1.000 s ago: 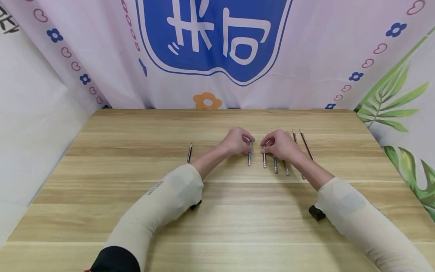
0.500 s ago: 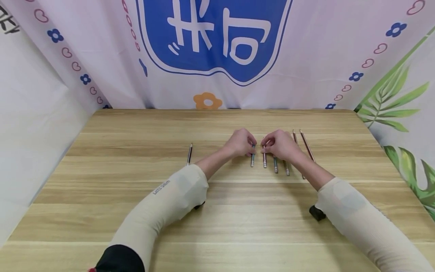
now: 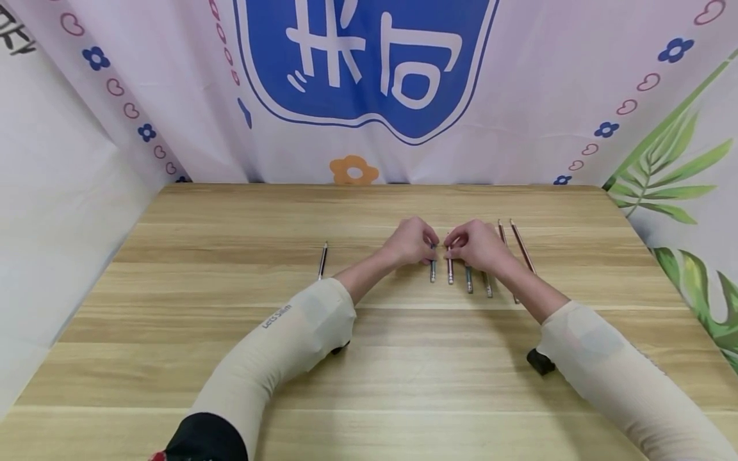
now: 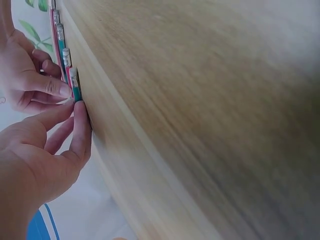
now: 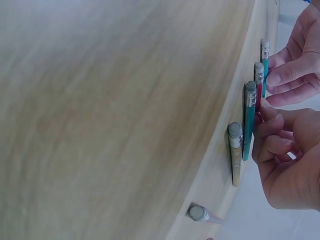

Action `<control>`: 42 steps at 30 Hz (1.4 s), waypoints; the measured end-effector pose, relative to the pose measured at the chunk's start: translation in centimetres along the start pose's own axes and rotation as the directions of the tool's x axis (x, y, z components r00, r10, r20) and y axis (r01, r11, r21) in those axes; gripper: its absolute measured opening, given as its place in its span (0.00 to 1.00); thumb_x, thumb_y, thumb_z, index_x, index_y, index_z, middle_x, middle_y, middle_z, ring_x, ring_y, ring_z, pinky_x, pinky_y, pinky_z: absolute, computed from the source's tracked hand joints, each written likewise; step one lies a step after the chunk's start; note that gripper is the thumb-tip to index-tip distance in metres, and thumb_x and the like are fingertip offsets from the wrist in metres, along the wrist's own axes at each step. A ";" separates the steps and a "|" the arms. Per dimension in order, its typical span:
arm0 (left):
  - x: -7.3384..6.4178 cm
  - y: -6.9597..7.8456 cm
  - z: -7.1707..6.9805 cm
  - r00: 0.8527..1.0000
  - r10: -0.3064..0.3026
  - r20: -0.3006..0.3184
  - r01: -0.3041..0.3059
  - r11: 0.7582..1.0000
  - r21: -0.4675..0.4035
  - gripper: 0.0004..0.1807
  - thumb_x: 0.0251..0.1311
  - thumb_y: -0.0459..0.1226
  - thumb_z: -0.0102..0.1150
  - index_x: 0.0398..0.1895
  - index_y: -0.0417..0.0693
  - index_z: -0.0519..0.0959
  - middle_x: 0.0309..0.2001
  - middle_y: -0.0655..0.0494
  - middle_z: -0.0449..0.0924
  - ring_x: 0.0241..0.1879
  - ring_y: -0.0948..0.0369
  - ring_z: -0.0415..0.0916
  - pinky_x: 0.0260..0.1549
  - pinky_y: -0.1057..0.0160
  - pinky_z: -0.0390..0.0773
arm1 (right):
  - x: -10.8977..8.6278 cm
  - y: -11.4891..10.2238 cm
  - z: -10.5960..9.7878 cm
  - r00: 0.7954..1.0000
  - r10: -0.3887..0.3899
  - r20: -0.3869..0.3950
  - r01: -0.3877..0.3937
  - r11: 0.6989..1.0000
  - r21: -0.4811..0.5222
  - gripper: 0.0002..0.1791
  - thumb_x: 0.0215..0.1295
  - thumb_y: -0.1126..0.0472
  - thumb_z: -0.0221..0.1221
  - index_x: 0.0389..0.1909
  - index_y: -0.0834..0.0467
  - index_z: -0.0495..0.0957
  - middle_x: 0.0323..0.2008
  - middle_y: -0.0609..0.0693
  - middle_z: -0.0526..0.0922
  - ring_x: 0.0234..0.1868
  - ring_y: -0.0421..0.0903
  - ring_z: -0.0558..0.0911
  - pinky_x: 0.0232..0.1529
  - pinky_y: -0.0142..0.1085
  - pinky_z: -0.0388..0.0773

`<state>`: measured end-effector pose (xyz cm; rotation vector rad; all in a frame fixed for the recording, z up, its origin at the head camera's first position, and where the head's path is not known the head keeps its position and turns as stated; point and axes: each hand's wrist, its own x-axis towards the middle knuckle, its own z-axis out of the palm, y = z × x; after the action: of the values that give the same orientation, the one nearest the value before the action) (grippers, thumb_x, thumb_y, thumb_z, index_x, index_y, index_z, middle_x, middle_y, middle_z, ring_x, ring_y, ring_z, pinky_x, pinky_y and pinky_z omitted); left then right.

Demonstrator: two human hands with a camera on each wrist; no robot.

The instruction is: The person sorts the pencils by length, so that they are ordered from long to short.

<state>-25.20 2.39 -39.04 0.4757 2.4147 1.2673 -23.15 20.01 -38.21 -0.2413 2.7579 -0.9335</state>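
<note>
My left hand (image 3: pixel 410 242) pinches a green pencil (image 3: pixel 433 272) between thumb and fingers, its eraser end pointing toward me. Just right of it, my right hand (image 3: pixel 475 244) has thumb and fingertips on a red pencil (image 3: pixel 450 274), lying nearly parallel with a narrow gap between. In the right wrist view, a second green pencil (image 5: pixel 249 115) and a tan pencil (image 5: pixel 235 155) lie beside the right hand, eraser ends toward me. The hands cover the far parts of these pencils in the head view.
Two dark red pencils, one at the far right (image 3: pixel 521 246) and one beside it (image 3: pixel 501 232), lie partly under the right forearm. A dark pencil (image 3: pixel 323 259) lies alone behind the left sleeve. The wooden table (image 3: pixel 426 384) ends at a printed curtain (image 3: pixel 288 147).
My left hand has slid rightward with the green pencil, narrowing the gap to the red pencil. My right hand has stayed almost in place.
</note>
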 end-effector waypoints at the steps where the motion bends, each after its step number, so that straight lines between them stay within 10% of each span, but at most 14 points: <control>1: -0.1 0.0 0.0 1.000 0.002 0.001 -0.002 1.000 0.001 0.16 0.57 0.20 0.69 0.50 0.27 0.84 0.44 0.35 0.86 0.30 0.53 0.88 0.30 0.68 0.89 | 0.0 0.0 0.0 1.000 0.002 0.000 -0.002 1.000 0.004 0.13 0.64 0.67 0.71 0.48 0.67 0.86 0.33 0.57 0.88 0.24 0.41 0.80 0.25 0.31 0.78; 26: -2.4 -0.3 -2.1 0.997 0.037 0.067 -0.041 0.997 0.064 0.20 0.62 0.24 0.67 0.57 0.31 0.80 0.36 0.43 0.86 0.31 0.53 0.85 0.27 0.67 0.85 | -0.2 -0.6 -0.1 1.000 -0.006 0.018 0.006 1.000 0.002 0.10 0.66 0.67 0.69 0.46 0.65 0.87 0.32 0.55 0.87 0.24 0.43 0.81 0.25 0.31 0.81; 42: -4.6 -2.0 -5.8 0.999 0.047 -0.025 -0.045 0.995 0.085 0.18 0.63 0.30 0.69 0.54 0.31 0.82 0.34 0.49 0.80 0.30 0.51 0.85 0.24 0.72 0.80 | 0.0 -2.3 0.9 0.990 -0.139 -0.033 0.141 0.989 0.049 0.09 0.66 0.66 0.65 0.43 0.66 0.88 0.29 0.53 0.87 0.28 0.42 0.79 0.29 0.33 0.77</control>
<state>-24.18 -4.90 -36.94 0.5444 2.5015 1.2011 -22.72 17.68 -37.43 -0.4201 2.7695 -1.0485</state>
